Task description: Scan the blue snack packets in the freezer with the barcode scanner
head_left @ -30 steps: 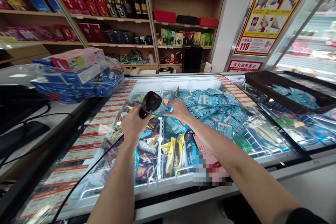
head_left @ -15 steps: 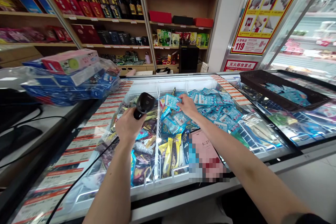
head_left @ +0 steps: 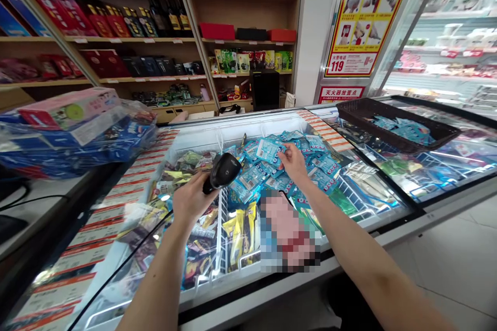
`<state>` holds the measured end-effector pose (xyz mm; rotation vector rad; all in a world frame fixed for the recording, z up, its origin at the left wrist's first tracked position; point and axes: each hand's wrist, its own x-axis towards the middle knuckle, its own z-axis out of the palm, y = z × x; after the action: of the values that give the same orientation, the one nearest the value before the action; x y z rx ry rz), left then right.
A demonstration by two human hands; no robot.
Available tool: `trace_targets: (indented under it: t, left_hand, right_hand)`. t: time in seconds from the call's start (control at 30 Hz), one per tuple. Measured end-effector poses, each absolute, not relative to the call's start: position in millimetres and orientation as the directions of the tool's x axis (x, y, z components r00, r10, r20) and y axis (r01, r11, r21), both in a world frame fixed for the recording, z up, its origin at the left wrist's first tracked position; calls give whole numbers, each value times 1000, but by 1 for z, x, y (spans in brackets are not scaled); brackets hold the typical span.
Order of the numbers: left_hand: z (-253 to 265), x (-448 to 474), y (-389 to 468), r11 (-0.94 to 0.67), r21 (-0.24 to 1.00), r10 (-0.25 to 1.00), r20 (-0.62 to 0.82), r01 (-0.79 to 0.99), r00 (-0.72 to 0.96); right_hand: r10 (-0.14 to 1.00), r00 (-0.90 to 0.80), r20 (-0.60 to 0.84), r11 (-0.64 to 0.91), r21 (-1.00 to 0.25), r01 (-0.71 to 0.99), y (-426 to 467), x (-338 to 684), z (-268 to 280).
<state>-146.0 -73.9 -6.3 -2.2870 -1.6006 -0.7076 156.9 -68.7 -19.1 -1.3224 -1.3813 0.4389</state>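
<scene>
Head view: holding a black scanner (head_left: 225, 169) in the curled left hand (head_left: 188, 199), and pinching a blue packet (head_left: 267, 150) with the nearly closed right hand (head_left: 293, 164), over the packet heap (head_left: 323, 163), toward the freezer's far edge (head_left: 202, 122).

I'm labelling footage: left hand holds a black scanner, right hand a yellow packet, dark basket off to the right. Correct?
The packet is blue, not yellow, as the head view shows: the left hand holds a black scanner, the right hand a blue packet, and a dark basket sits off to the right.
</scene>
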Motion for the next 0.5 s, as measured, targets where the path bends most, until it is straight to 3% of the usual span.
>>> trace_targets:
  t: [0.3,0.5]
  left_hand:
    - [5,-106,-72,-449,19,797,462,893,390]
    - [16,-89,-71,-459,-34,771,482,888,416]
  right_hand:
    - [880,250,405,271,-858,436,-63,171,-17]
    - [818,274,505,267,-757,597,-67,179,-12]
